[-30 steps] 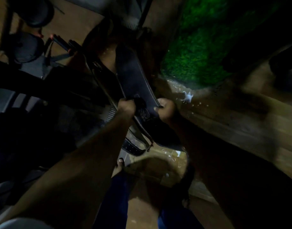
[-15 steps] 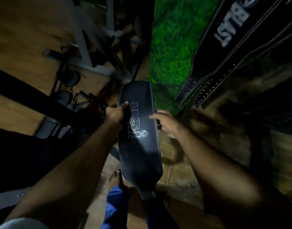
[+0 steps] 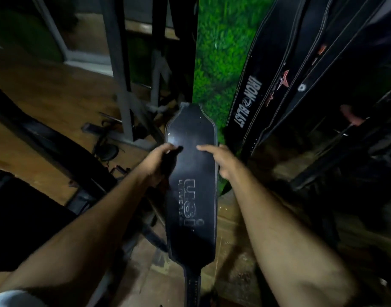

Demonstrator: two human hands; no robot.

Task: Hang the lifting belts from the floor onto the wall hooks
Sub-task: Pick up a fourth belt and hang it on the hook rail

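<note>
A wide black lifting belt [image 3: 191, 209] with pale lettering stands upright in front of me, its narrow strap end trailing down toward the floor. My left hand [image 3: 156, 165] grips its left edge. My right hand [image 3: 221, 160] holds its right edge, with the forefinger stretched across the belt's face. Several other black belts hang on the wall to the right; the nearest [image 3: 247, 100] carries white "IRON BLAST" lettering. No hook is visible in this dim light.
A green grass-patterned wall panel [image 3: 221, 54] stands behind the held belt. Grey and black gym machine frames [image 3: 119, 69] rise at the left over a wooden floor [image 3: 46, 96]. A dark padded bench [image 3: 57, 151] runs diagonally at the left.
The belt has come up from near the floor to chest height and my view has tilted upward. The hung belts on the right have come into view, closer than before.
</note>
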